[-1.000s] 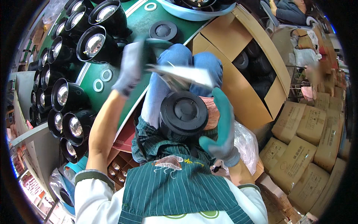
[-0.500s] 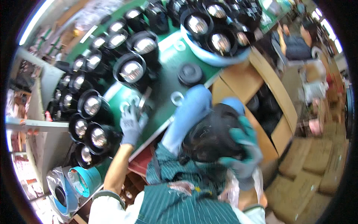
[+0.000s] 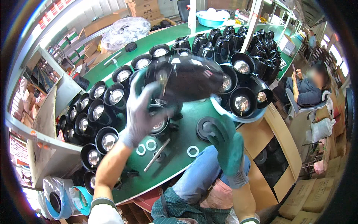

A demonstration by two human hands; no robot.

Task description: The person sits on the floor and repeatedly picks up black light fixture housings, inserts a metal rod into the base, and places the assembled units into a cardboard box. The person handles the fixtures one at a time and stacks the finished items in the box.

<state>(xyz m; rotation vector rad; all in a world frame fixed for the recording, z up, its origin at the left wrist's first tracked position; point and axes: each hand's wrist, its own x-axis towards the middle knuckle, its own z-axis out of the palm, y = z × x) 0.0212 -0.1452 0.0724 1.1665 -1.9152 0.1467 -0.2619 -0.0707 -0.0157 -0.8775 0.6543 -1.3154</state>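
A glossy black jug (image 3: 194, 79), smeared by motion, hangs tilted above the green table. My left hand (image 3: 143, 112), in a grey glove, is closed on its left end. My right hand (image 3: 227, 149), in a green and grey glove, is apart from the jug with its fingers stretched out. Close by its fingertips lies a round black lid (image 3: 205, 128). On the table below my left hand are a thin metal rod (image 3: 157, 155), a white ring (image 3: 150, 145) beside another, and a third white ring (image 3: 192, 151) nearer my knee.
Black jugs with silvery insides (image 3: 97, 112) crowd the left of the table. More fill a light blue basin (image 3: 242, 118) at the right. Behind stand rows of black jugs (image 3: 222, 48). A cardboard box (image 3: 261, 138) is beside my leg. A person (image 3: 307, 87) sits at the right.
The black jug has gone from my lap up over the table, into my left hand. My right hand has let go of it. The rod lies on the table, and my view has tilted up.
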